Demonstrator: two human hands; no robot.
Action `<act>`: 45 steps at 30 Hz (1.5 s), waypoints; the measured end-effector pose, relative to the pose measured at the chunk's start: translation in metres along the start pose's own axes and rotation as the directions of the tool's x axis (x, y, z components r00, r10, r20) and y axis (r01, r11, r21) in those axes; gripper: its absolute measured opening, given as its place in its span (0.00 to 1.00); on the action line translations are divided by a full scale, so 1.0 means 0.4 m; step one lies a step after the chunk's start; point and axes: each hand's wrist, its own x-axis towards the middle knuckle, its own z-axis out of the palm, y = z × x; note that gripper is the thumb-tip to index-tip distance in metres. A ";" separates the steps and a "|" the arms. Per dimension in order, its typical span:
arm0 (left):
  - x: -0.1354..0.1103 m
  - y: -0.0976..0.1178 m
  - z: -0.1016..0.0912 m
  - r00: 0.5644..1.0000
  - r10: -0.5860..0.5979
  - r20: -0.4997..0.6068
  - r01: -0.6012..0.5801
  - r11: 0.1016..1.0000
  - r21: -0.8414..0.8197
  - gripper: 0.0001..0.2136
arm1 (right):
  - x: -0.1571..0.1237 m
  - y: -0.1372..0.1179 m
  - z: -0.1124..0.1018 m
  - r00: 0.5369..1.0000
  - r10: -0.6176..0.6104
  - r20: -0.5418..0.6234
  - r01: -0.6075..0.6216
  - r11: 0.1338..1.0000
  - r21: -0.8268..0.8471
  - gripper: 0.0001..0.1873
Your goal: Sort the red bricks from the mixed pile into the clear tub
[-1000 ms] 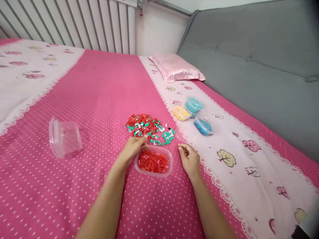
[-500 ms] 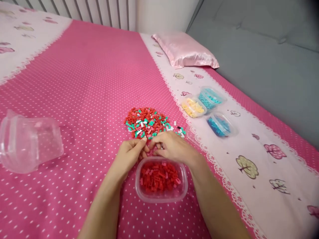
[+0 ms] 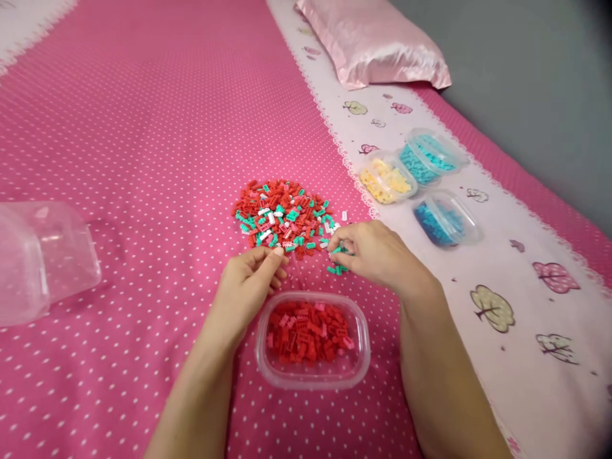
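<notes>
Toy bricks (image 3: 287,218) heaped at eleven o'clock from clear tub (image 3: 313,382); probably light, stiff, slightly slick; best pinched by opposite sides. Left hand (image 3: 245,277) at their seven o'clock, half curled; right hand (image 3: 377,254) at four, fingers nearly closed at green bricks (image 3: 337,270); contents of both impossible to tell.

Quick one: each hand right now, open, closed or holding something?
Left hand: partly curled near the mixed pile; whether it holds a piece cannot be told.
Right hand: curled at the green pieces; grip cannot be told.
</notes>
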 end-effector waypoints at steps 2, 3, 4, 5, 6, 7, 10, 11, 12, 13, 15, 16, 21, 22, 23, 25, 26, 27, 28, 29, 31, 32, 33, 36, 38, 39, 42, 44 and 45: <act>-0.003 0.004 0.005 1.000 -0.018 -0.022 0.016 0.997 -0.081 0.14 | -0.004 0.014 -0.005 0.999 0.030 -0.034 -0.031 0.999 -0.024 0.08; -0.005 0.005 0.007 0.999 -0.027 -0.030 0.023 0.993 -0.119 0.14 | -0.005 0.020 -0.006 0.998 0.026 -0.063 -0.028 0.999 -0.032 0.09; -0.006 0.007 0.008 0.999 -0.037 -0.034 0.031 0.987 -0.155 0.13 | -0.006 0.024 -0.007 0.995 0.011 -0.097 -0.015 0.999 -0.038 0.09; -0.006 0.008 0.009 0.998 -0.048 -0.036 0.040 0.981 -0.188 0.13 | -0.007 0.025 -0.007 0.992 -0.006 -0.128 0.001 0.999 -0.039 0.10; -0.005 0.009 0.010 0.998 -0.057 -0.039 0.047 0.974 -0.221 0.13 | -0.007 0.024 -0.008 0.989 -0.022 -0.148 0.017 0.999 -0.033 0.10; -0.004 0.011 0.010 0.997 -0.066 -0.042 0.053 0.964 -0.259 0.12 | -0.006 0.021 -0.007 0.987 -0.031 -0.155 0.028 0.999 -0.023 0.10; -0.001 0.021 0.009 0.992 -0.123 -0.033 0.099 0.905 -0.414 0.10 | 0.000 0.001 -0.005 0.992 -0.040 -0.123 0.044 0.999 0.025 0.08; 0.000 0.025 0.008 0.988 -0.154 -0.018 0.128 0.874 -0.470 0.10 | 0.003 -0.007 -0.003 0.993 -0.050 -0.108 0.054 0.998 0.038 0.07; 0.001 0.030 0.007 0.982 -0.187 0.001 0.161 0.840 -0.518 0.11 | 0.006 -0.013 0.001 0.993 -0.063 -0.096 0.068 0.997 0.044 0.06; 0.001 0.034 0.006 0.976 -0.216 0.020 0.190 0.809 -0.556 0.12 | 0.009 -0.019 0.005 0.993 -0.078 -0.089 0.082 0.996 0.041 0.06; 0.002 0.041 0.003 0.966 -0.254 0.039 0.225 0.764 -0.605 0.13 | 0.015 -0.026 0.015 0.993 -0.089 -0.079 0.090 0.996 0.010 0.08; 0.003 0.042 0.002 0.963 -0.267 0.040 0.233 0.748 -0.621 0.13 | 0.018 -0.029 0.020 0.994 -0.080 -0.071 0.080 0.997 -0.010 0.09; 0.008 0.040 -0.005 0.945 -0.322 0.059 0.266 0.650 -0.711 0.12 | 0.022 -0.039 0.036 1.000 0.017 -0.023 -0.018 0.999 -0.046 0.09; 0.008 0.040 -0.006 0.939 -0.334 0.077 0.282 0.626 -0.727 0.12 | 0.022 -0.040 0.035 1.000 0.021 -0.022 -0.022 0.999 -0.042 0.09; 0.008 0.040 -0.007 0.934 -0.345 0.094 0.296 0.602 -0.742 0.12 | 0.022 -0.041 0.034 1.000 0.019 -0.025 -0.020 0.999 -0.036 0.09; 0.008 0.041 -0.009 0.926 -0.358 0.123 0.318 0.561 -0.764 0.13 | 0.020 -0.042 0.028 0.999 0.023 -0.035 -0.024 1.000 -0.018 0.10; 0.007 0.042 -0.009 0.923 -0.360 0.134 0.326 0.547 -0.772 0.13 | 0.020 -0.042 0.023 0.999 0.026 -0.039 -0.026 1.000 -0.004 0.09; 0.006 0.043 -0.009 0.922 -0.359 0.142 0.329 0.538 -0.776 0.13 | 0.019 -0.042 0.017 0.999 0.026 -0.042 -0.026 1.000 0.014 0.09; 0.006 0.044 -0.009 0.922 -0.360 0.144 0.330 0.534 -0.778 0.13 | 0.018 -0.041 0.011 0.999 0.018 -0.048 -0.017 0.999 0.036 0.08; 0.005 0.044 -0.009 0.922 -0.359 0.144 0.329 0.532 -0.780 0.13 | 0.017 -0.041 0.005 0.998 0.001 -0.063 0.002 0.998 0.062 0.08; 0.004 0.045 -0.009 0.922 -0.360 0.143 0.327 0.527 -0.785 0.14 | 0.015 -0.042 -0.006 0.989 -0.050 -0.136 0.067 0.990 0.124 0.07; 0.004 0.044 -0.009 0.922 -0.360 0.143 0.326 0.522 -0.788 0.14 | 0.014 -0.045 -0.010 0.978 -0.077 -0.195 0.107 0.983 0.152 0.06; 0.004 0.044 -0.009 0.922 -0.360 0.144 0.325 0.516 -0.793 0.14 | 0.012 -0.048 -0.014 0.961 -0.098 -0.260 0.147 0.973 0.175 0.06; 0.004 0.042 -0.010 0.923 -0.354 0.149 0.323 0.508 -0.798 0.14 | 0.002 -0.070 -0.024 0.898 -0.129 -0.420 0.249 0.937 0.246 0.05; 0.004 0.041 -0.011 0.924 -0.349 0.155 0.325 0.509 -0.797 0.14 | -0.011 -0.092 -0.035 0.868 -0.130 -0.479 0.300 0.907 0.296 0.05; 0.004 0.040 -0.012 0.925 -0.347 0.158 0.327 0.510 -0.796 0.14 | -0.019 -0.104 -0.042 0.856 -0.131 -0.500 0.321 0.893 0.316 0.05; 0.004 0.037 -0.013 0.928 -0.337 0.160 0.323 0.509 -0.798 0.14 | -0.048 -0.139 -0.069 0.819 -0.143 -0.556 0.374 0.868 0.328 0.05; 0.006 0.034 -0.013 0.928 -0.336 0.162 0.321 0.501 -0.803 0.14 | -0.069 -0.158 -0.090 0.791 -0.147 -0.594 0.400 0.858 0.322 0.05; 0.007 0.033 -0.012 0.928 -0.333 0.165 0.321 0.495 -0.808 0.14 | -0.080 -0.166 -0.099 0.777 -0.144 -0.613 0.413 0.851 0.324 0.05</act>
